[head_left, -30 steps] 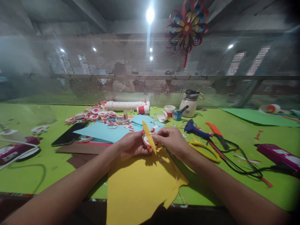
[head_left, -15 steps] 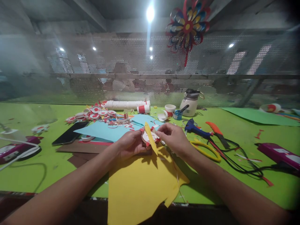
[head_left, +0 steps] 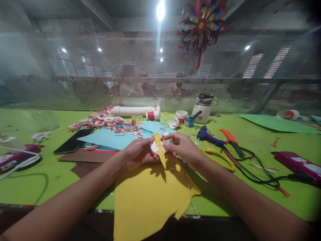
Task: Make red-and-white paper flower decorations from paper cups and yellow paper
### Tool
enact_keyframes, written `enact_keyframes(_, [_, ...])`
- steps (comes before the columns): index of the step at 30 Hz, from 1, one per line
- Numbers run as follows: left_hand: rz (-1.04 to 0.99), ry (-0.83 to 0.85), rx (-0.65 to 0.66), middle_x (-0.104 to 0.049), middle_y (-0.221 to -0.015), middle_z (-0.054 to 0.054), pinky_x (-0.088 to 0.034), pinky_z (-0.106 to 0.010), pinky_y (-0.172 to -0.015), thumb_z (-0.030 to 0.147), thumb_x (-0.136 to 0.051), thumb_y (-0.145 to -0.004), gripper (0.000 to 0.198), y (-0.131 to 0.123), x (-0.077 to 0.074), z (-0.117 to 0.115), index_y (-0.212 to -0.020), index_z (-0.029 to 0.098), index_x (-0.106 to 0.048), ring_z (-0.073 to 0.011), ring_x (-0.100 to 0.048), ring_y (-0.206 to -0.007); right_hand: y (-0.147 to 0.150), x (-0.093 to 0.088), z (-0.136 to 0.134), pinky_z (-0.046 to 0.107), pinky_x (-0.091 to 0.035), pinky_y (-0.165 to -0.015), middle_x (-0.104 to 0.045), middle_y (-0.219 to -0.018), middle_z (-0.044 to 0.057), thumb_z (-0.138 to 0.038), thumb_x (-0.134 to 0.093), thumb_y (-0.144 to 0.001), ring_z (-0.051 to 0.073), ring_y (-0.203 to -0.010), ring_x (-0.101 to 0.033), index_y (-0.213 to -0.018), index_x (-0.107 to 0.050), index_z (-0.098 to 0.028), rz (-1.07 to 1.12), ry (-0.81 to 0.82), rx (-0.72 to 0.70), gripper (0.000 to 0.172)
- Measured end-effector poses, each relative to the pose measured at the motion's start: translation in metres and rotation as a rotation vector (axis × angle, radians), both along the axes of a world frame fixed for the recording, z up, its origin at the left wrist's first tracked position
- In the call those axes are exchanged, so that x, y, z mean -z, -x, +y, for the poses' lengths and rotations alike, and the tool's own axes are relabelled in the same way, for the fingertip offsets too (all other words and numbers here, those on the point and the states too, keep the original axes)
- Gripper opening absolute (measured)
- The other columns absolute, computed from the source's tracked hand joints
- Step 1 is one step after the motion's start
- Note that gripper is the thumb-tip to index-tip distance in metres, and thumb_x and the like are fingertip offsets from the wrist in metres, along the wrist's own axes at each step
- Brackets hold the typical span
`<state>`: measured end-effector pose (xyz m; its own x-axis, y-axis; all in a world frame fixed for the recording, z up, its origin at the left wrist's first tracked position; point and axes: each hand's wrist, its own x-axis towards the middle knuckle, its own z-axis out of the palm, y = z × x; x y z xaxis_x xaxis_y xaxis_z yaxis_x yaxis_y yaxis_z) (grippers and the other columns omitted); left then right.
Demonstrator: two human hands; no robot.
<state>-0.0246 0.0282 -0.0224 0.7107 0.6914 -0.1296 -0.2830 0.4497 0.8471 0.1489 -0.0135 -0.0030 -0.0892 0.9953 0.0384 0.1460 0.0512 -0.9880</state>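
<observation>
My left hand [head_left: 137,150] is closed round the left side of a small white paper-cup disc [head_left: 154,146] with red tabs on its rim. A long pointed strip of yellow paper [head_left: 160,150] lies across the disc's face, its lower tip jutting out past the edge. My right hand [head_left: 184,149] is closed too, thumb and forefinger pinching at the disc's right side, close to the strip. Fingertips hide part of that rim. Below both hands, a large yellow paper sheet [head_left: 145,201] with a ragged right edge hangs over the table's front.
Left of my hands are light blue paper [head_left: 105,139], a black phone [head_left: 70,142] and a pile of red-and-white discs [head_left: 100,118]. On the right lie a blue glue gun [head_left: 209,136], yellow-handled scissors [head_left: 223,162], an orange-handled cutter [head_left: 228,137] and black cables [head_left: 255,177].
My right thumb and forefinger have moved slightly left, further over the disc's face. The disc and yellow strip stay in my left hand, and the whole view has shifted a little.
</observation>
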Motion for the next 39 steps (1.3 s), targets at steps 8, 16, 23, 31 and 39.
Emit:
enact_keyframes(8, [0.034, -0.001, -0.006, -0.064, -0.067, -0.012, -0.049, -0.027, -0.058, 0.047, -0.039, -0.089, 0.045, 0.001, -0.007, 0.0, -0.079, 0.008, -0.06, -0.0167, -0.061, -0.059, 0.003, 0.004, 0.002, 0.021, -0.038, -0.043, -0.056, -0.05, -0.004, -0.011, -0.063, -0.075, 0.011, -0.045, -0.054, -0.08, -0.057, -0.017, -0.001, 0.005, 0.067, 0.009])
enact_keyframes(16, [0.098, -0.246, 0.0, -0.066, -0.075, -0.007, -0.045, -0.022, -0.062, 0.008, -0.065, -0.068, 0.027, 0.002, -0.008, -0.007, -0.095, 0.009, -0.065, -0.012, -0.059, -0.066, 0.001, 0.011, 0.005, 0.023, -0.04, -0.046, -0.055, -0.054, -0.004, -0.014, -0.063, -0.074, 0.013, -0.05, -0.056, -0.082, -0.058, -0.018, -0.179, -0.159, 0.096, 0.01])
enact_keyframes(23, [0.202, -0.292, -0.02, -0.066, -0.077, -0.007, -0.044, -0.022, -0.059, 0.008, -0.06, -0.071, 0.024, -0.002, -0.006, -0.008, -0.094, 0.01, -0.067, -0.0094, -0.056, -0.06, 0.0, 0.011, 0.001, 0.026, -0.04, -0.057, -0.055, -0.066, 0.0, -0.018, -0.062, -0.076, 0.012, -0.057, -0.05, -0.085, -0.066, -0.018, -0.411, -0.491, 0.185, 0.01])
enact_keyframes(31, [0.262, -0.352, -0.041, -0.059, -0.071, -0.001, -0.041, -0.023, -0.057, 0.012, -0.061, -0.071, 0.031, -0.006, -0.009, -0.016, -0.102, 0.013, -0.063, -0.0091, -0.053, -0.059, 0.002, 0.015, -0.002, 0.027, -0.036, -0.058, -0.053, -0.063, 0.002, -0.018, -0.058, -0.079, 0.014, -0.06, -0.048, -0.071, -0.07, -0.017, -0.612, -0.596, 0.19, 0.015])
enact_keyframes(39, [0.355, -0.446, -0.087, -0.052, -0.055, 0.005, -0.031, -0.019, -0.046, 0.012, -0.06, -0.074, 0.075, -0.01, -0.014, -0.024, -0.141, 0.016, -0.026, -0.007, -0.044, -0.047, 0.006, 0.014, -0.002, 0.026, -0.036, -0.058, -0.054, -0.061, 0.001, -0.013, -0.062, -0.073, 0.013, -0.058, -0.048, -0.069, -0.07, -0.015, -0.608, -0.561, 0.223, 0.01])
